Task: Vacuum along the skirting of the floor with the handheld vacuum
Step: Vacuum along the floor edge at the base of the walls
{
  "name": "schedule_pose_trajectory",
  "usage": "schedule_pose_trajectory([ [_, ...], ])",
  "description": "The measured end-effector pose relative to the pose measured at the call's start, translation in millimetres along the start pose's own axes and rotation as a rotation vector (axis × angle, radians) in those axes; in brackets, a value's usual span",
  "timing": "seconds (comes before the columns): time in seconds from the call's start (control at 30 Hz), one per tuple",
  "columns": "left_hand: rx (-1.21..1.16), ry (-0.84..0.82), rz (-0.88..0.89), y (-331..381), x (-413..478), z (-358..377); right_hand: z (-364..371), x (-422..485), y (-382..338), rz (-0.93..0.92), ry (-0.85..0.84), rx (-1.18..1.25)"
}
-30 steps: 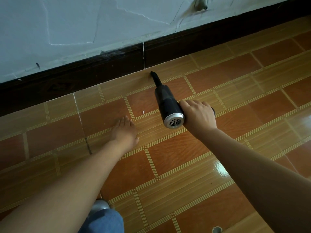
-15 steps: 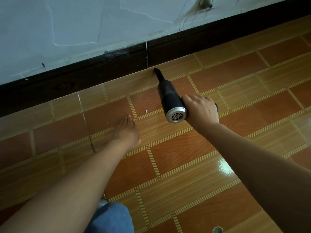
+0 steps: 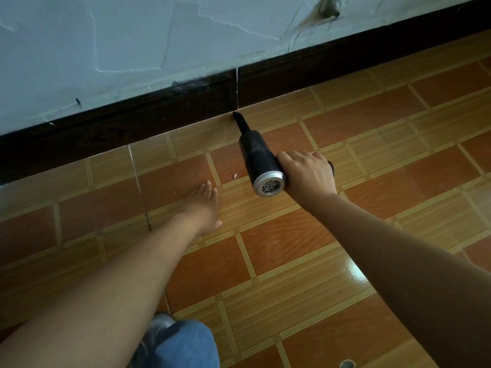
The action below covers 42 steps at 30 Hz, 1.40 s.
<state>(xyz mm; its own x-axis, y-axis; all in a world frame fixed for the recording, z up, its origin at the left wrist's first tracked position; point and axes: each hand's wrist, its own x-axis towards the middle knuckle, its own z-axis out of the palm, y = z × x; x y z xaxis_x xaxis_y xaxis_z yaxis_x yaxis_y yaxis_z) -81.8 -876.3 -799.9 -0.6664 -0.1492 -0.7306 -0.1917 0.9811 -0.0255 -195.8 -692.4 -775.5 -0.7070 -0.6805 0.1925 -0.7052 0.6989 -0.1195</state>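
Note:
My right hand [image 3: 309,172] grips the handle of a black handheld vacuum [image 3: 259,160] with a silver vented rear cap. Its narrow nozzle tip [image 3: 237,116] touches the floor right at the foot of the dark brown skirting [image 3: 159,115], just below a vertical joint in the board. My left hand [image 3: 203,205] lies flat on the tiled floor [image 3: 292,240] to the left of the vacuum, fingers straight and pointing towards the wall. A small white speck [image 3: 235,176] lies on a tile between my left hand and the vacuum body.
A cracked pale blue wall [image 3: 132,49] rises above the skirting, with a small fixture [image 3: 330,5] at the top right. My knee in blue jeans [image 3: 183,343] shows at the bottom. A crack [image 3: 139,187] runs across the tiles at left.
The vacuum has moved forward so its nozzle now reaches the foot of the skirting. My left hand has stayed flat on the floor.

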Motion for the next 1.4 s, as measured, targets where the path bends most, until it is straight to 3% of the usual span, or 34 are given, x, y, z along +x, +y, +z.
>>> schedule_pose_trajectory([
  [0.4, 0.039, 0.032, -0.015, 1.7, -1.1, -15.6, -1.4, -0.8, 16.7, 0.088, 0.019, -0.007],
  [0.63, 0.008, 0.250, 0.008, 16.0, 16.1, -48.9, -6.2, 6.4, 25.4, 0.086, -0.001, 0.006],
  [1.13, 0.105, 0.105, 0.265, 45.5, 90.8, -94.7, -21.3, 14.4, 74.6, 0.149, -0.037, -0.038],
  [1.4, 0.287, 0.028, 0.281, 63.1, 94.5, -109.4, -39.8, 27.6, 94.3, 0.133, -0.134, -0.025],
])
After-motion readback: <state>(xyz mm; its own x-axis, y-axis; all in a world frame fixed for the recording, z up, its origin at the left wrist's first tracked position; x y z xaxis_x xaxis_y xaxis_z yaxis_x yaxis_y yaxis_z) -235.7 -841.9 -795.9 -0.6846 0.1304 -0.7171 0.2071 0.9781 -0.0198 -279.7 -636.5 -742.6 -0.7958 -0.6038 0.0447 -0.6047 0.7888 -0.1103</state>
